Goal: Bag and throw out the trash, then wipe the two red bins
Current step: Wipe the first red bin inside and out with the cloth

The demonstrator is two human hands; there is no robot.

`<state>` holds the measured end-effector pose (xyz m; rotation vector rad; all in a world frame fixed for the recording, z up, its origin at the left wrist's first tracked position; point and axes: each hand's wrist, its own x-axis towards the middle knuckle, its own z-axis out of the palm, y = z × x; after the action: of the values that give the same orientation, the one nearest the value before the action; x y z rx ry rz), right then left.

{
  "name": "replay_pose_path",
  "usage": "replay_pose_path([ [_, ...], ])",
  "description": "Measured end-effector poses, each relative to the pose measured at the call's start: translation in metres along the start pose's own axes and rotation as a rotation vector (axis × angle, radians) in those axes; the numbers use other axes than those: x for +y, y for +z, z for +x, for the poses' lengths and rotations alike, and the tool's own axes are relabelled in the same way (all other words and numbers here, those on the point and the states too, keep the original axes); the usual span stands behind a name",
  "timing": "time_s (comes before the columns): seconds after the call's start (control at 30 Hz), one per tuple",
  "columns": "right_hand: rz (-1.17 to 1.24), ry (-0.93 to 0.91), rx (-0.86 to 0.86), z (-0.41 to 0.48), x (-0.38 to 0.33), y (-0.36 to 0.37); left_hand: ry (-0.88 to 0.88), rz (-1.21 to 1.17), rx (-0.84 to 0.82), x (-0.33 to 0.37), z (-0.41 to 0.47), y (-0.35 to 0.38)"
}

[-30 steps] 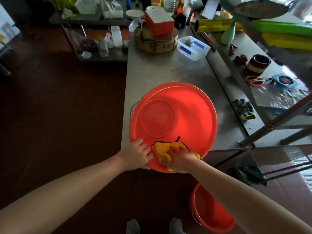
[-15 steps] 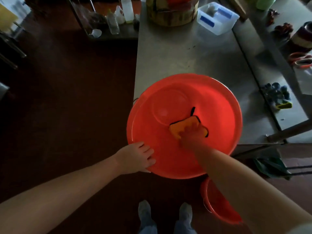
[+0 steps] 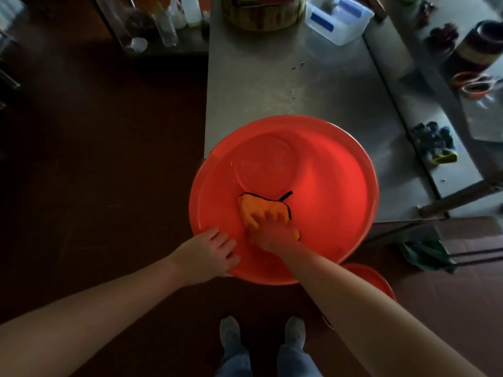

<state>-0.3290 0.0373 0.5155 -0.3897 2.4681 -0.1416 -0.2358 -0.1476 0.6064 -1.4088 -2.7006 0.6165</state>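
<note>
Red bin (image 3: 340, 191) stands open side up on the near corner of the steel table (image 3: 272, 85). Its left and near edges overhang the table's edge above the dark floor (image 3: 95, 172).

A second red bin (image 3: 373, 278) stands on the floor, below and just right of the first. Most of it is hidden by the right forearm.

Left hand (image 3: 206, 254) holds the near-left rim of the bin on the table. Its fingers (image 3: 226, 246) lie close together over the rim onto the inner wall, slightly bent. The thumb is out of sight, presumably under the rim.

Right hand (image 3: 272, 232) is inside the same bin, low on the near wall. Its fingers (image 3: 268, 214) are spread apart, bent and clamped on an orange cloth (image 3: 253, 205), which they press against the red plastic. The cloth has black edging, and a short black loop sticks out toward the far right.

At the far end of the table stands a round wooden block (image 3: 261, 14), with a clear plastic tub (image 3: 340, 20) just to its right.

Two grey shoes (image 3: 230, 333) show on the floor below the bin.

A pair of dark gloves (image 3: 435, 142) with a yellow cuff lies on the steel surface to the right of the table, well apart from the bin.
</note>
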Motion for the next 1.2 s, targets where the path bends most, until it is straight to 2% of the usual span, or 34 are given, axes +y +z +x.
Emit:
replay_pose_path([
  [0.2,-0.393,0.0,0.05,0.0,0.046,-0.026,-0.159,0.041,-0.07,0.008,-0.009,0.006],
  [0.33,-0.585,0.083,0.036,0.01,0.072,-0.041,-0.192,0.044,-0.199,0.008,-0.006,0.007],
  [0.47,-0.531,0.113,0.033,0.003,0.07,-0.025,-0.148,0.089,-0.273,0.004,-0.002,0.005],
  [0.57,-0.296,0.113,0.075,-0.013,0.05,0.0,-0.109,0.158,-0.274,0.005,0.004,0.0],
  [0.67,-0.041,0.115,0.041,-0.023,0.018,0.014,-0.084,0.167,-0.289,0.009,0.012,-0.005],
  [0.73,0.022,0.092,0.02,-0.031,0.006,0.017,-0.086,0.189,-0.295,0.013,0.015,-0.01],
  [0.87,-0.095,-0.007,0.103,-0.048,0.019,0.01,-0.066,0.185,-0.324,0.02,0.016,-0.015],
  [0.97,-0.296,0.015,0.153,-0.053,0.047,-0.01,-0.099,0.134,-0.333,0.025,0.023,-0.018],
  [1.1,-0.552,0.093,0.093,-0.053,0.075,-0.041,-0.137,0.047,-0.338,0.035,0.035,-0.022],
  [1.2,-0.579,0.152,0.044,-0.059,0.077,-0.051,-0.166,0.016,-0.317,0.032,0.043,-0.027],
])
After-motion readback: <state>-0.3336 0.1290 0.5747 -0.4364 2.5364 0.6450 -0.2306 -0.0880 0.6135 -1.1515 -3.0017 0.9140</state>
